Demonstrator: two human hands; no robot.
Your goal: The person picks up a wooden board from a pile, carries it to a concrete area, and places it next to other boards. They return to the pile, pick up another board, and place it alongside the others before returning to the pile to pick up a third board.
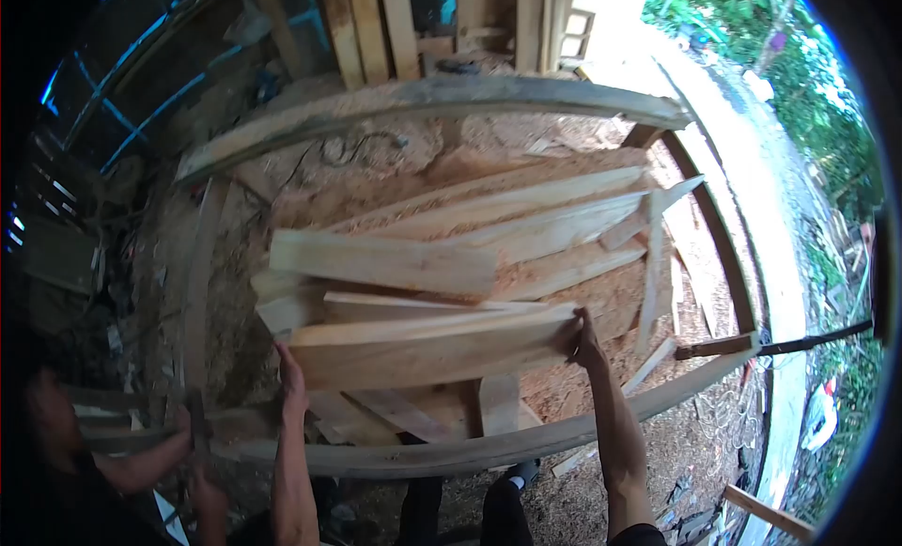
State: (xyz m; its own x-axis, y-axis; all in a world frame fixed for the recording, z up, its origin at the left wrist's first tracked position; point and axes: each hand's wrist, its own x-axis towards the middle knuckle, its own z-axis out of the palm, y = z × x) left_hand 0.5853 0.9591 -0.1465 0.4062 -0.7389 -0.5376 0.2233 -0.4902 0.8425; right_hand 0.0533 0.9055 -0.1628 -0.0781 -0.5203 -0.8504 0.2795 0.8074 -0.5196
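A wide, pale wooden plank (427,353) is held level across my front, its broad face toward me. My left hand (292,375) grips its left end, and my right hand (584,340) is closed around the right end. Just beyond it lies a shorter board (385,262), with a thin strip of wood (404,307) between the two. Longer boards (545,222) are piled on sawdust behind these. More pieces of wood (404,413) lie under the plank, partly hidden by it.
A timber frame surrounds the pile, with a near beam (489,452) before my legs and a far beam (442,97). At left, another person's hand (209,499) is by a dark upright piece (198,424). Upright boards (366,34) stand at the back.
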